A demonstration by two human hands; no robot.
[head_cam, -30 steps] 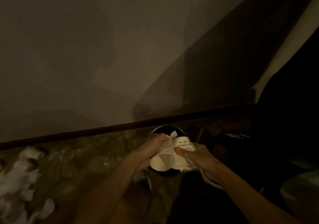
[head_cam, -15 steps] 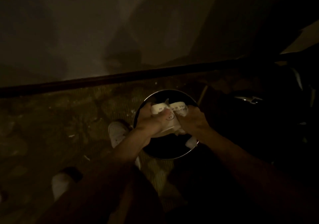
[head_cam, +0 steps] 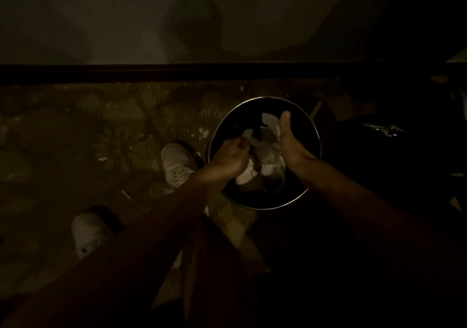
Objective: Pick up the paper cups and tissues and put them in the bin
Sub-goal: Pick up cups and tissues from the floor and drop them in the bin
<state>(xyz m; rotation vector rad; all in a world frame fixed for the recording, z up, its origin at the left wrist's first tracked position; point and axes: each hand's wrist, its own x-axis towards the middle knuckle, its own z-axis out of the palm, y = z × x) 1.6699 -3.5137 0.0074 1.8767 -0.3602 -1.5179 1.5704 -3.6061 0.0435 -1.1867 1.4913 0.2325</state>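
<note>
Far left, one white shoe (head_cam: 86,231) sits on the patterned floor (head_cam: 101,130), and your other shoe (head_cam: 177,163) is planted just beside the bin (head_cam: 313,125). Now your left hand (head_cam: 228,158) reaches over the bin's left rim with its fingers curled in tight. A white scrap (head_cam: 247,133) sits right at those fingertips, but in this gloom I cannot tell whether you are pinching it or merely touching it. Between your two hands, inside the bin's mouth, lie the crumpled tissues (head_cam: 269,156), with a paper cup (head_cam: 243,177) on the near left edge of the heap, just under your left wrist. On the right, your right hand (head_cam: 290,145) stands on edge over the bin, thumb stretched straight, palm turned toward the tissues and loose, gripping nothing. Its fingers drop out of sight into the dark. Beyond the right rim sits a dark object (head_cam: 379,130) with a small glint, too dim to make out.
</note>
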